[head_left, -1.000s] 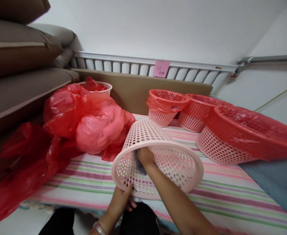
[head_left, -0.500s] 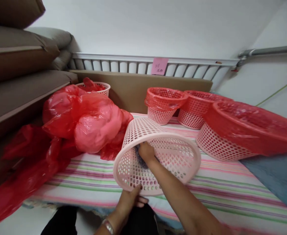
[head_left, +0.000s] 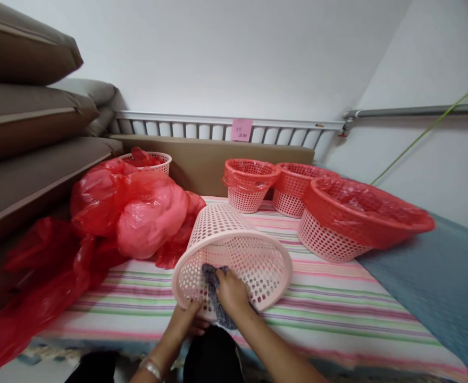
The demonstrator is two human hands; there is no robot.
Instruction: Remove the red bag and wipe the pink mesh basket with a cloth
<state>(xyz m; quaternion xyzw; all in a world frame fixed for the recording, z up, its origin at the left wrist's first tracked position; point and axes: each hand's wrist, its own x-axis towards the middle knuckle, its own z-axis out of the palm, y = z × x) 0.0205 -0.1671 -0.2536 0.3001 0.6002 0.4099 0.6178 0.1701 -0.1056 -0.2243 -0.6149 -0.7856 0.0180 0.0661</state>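
A pale pink perforated plastic basket (head_left: 218, 223) lies on its side on the striped sheet, its mouth facing me. With my left hand (head_left: 188, 319) I grip the lower left of its rim, thumb on the inside. My right hand (head_left: 232, 292) is closed on a dark grey cloth (head_left: 218, 306) at the basket's mouth. Part of the cloth touches the inner wall, and its lower end hangs over the rim. The fingertips under the rim are hidden.
Several similar baskets lined with red bags (head_left: 337, 223) stand upright at the right. Crumpled red plastic bags (head_left: 150, 213) pile up at the left, before another basket (head_left: 162, 166). Brown cushions (head_left: 30, 117) are stacked at far left. A radiator (head_left: 178, 127) runs along the wall.
My right hand has drawn the cloth from deeper inside the basket down toward the near rim. My left hand keeps its hold on the rim. The view has shifted and tilted up somewhat.
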